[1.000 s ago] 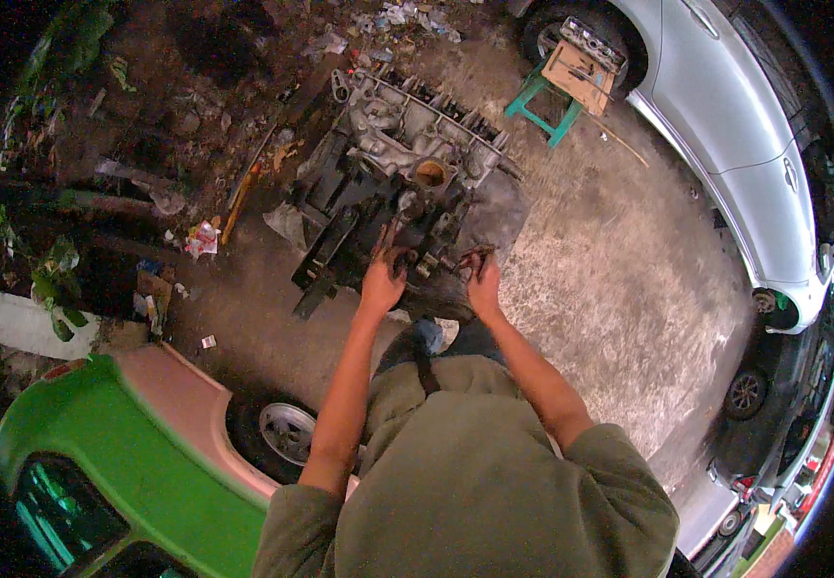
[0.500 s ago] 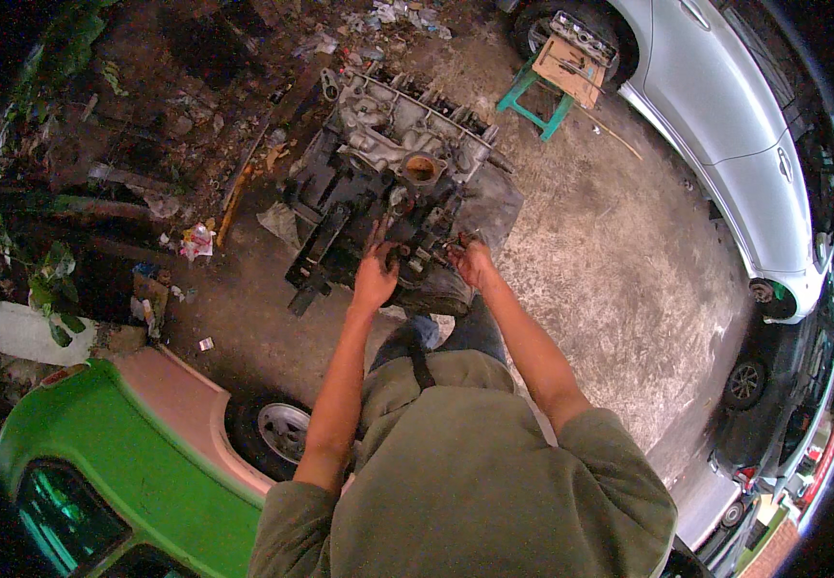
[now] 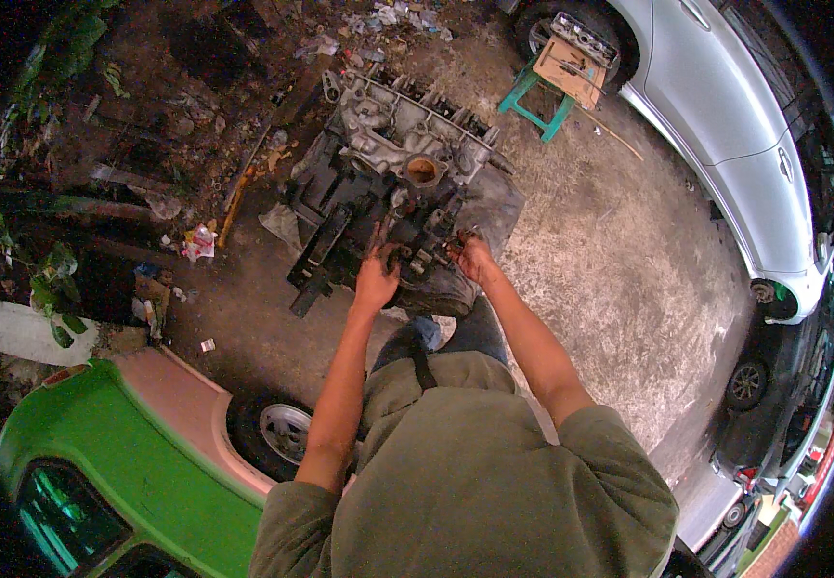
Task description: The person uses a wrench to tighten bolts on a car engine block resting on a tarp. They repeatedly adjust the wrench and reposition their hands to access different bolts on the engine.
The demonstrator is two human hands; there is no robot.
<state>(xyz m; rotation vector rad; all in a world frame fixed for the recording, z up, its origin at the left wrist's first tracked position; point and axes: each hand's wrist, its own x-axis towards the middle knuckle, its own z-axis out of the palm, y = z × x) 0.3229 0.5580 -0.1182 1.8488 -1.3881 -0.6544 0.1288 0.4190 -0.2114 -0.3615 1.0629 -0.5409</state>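
Observation:
In front of me a greasy engine (image 3: 388,120) rests on the ground, with a light metal upper section and a round rusty-brown opening (image 3: 423,171). Its near side is dark, with black brackets and fittings. My left hand (image 3: 377,277) lies on the near left part of this dark side, blackened fingers stretched forward along it and the thumb apart. At the near right, my right hand (image 3: 476,258) has its fingertips drawn together at a small dark fitting beside the engine. What those fingers pinch is too small and dark to make out.
Beyond the engine stands a green stool (image 3: 542,106) with a wooden board and a metal part on top. A silver car (image 3: 725,106) is on the right, a green car (image 3: 138,453) at the lower left. Litter (image 3: 200,241) and a yellow-brown stick (image 3: 234,207) lie on the left.
Both hands keep nearly the same places on the engine. Only a slight shift of the whole view shows.

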